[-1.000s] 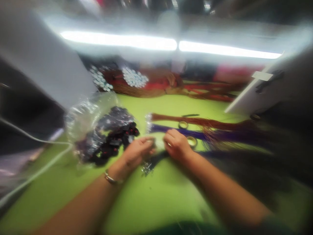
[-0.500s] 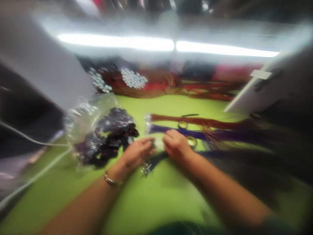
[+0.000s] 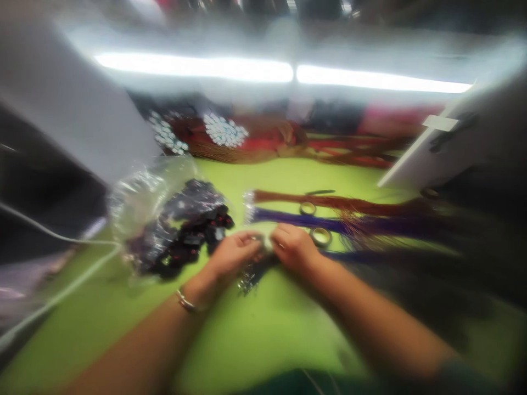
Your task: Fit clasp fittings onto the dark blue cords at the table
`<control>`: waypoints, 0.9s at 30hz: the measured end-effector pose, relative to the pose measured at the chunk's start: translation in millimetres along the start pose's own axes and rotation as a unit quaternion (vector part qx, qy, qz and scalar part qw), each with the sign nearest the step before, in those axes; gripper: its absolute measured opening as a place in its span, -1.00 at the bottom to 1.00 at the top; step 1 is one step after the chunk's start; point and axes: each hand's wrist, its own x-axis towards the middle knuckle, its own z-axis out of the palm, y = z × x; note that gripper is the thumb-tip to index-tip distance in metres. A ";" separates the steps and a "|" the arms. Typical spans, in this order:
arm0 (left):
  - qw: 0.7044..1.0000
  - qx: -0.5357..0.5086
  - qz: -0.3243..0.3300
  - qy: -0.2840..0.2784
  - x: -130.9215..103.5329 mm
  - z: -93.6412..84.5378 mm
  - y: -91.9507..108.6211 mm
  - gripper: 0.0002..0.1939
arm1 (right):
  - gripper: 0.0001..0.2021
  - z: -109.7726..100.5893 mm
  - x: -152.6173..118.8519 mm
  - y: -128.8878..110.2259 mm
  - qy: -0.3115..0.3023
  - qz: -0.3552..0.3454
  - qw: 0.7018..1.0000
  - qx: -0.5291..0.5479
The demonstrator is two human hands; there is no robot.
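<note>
My left hand (image 3: 239, 249) and my right hand (image 3: 294, 247) are close together over the middle of the green table. The left fingers are pinched around something small and dark that blur hides. Just beside them, the right hand is closed too, and what its fingertips hold cannot be made out. Below the hands lie dark wires with shiny metal ends (image 3: 247, 280). Purple wires (image 3: 288, 218) and brown wires (image 3: 296, 198) run to the right behind my hands. A tape roll (image 3: 320, 237) lies by my right hand, with a smaller tape roll (image 3: 307, 208) behind it.
An open clear plastic bag (image 3: 135, 203) of black connectors (image 3: 191, 241) lies at the left. Wire bundles with white ends (image 3: 225, 131) stretch across the back. White panels (image 3: 428, 153) stand at both sides under bright tube lights. A white cord (image 3: 61, 293) crosses the left edge.
My right hand has moved slightly left and down, nearer my left hand. The pale strip between the hands has become shorter. More of the nearer tape roll shows.
</note>
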 end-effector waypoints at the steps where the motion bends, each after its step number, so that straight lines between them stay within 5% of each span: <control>1: 1.000 0.004 0.004 -0.003 0.4 -0.5 -0.7 -0.62 | -0.82 1.3 -0.2 -0.2 0.000 0.004 1.000 0.010; 11: 0.999 0.043 0.022 -0.001 0.9 3.2 -5.7 -0.59 | -0.87 9.2 -1.0 -3.2 -0.004 0.037 0.999 0.014; 16: 0.989 0.057 0.131 0.045 -1.2 -2.8 10.5 -0.49 | -0.89 -36.8 15.4 3.5 -0.003 0.102 0.993 0.064; 19: 0.936 0.179 0.247 0.175 -2.3 -22.7 31.4 -0.70 | -0.90 -97.2 18.7 16.2 -0.024 0.169 0.975 0.140; 21: 0.889 0.297 0.260 0.231 -2.9 -37.7 42.8 -0.82 | -0.86 -140.6 7.0 32.3 -0.051 0.206 0.965 0.152; 24: 0.820 0.471 0.231 0.228 -1.9 -53.3 48.3 -0.86 | -0.73 -189.3 -37.4 72.3 -0.099 0.236 0.955 0.151; 27: 0.744 0.580 0.256 0.211 2.4 -56.6 41.9 -0.82 | -0.74 -206.0 -99.3 121.4 -0.105 0.190 0.967 0.135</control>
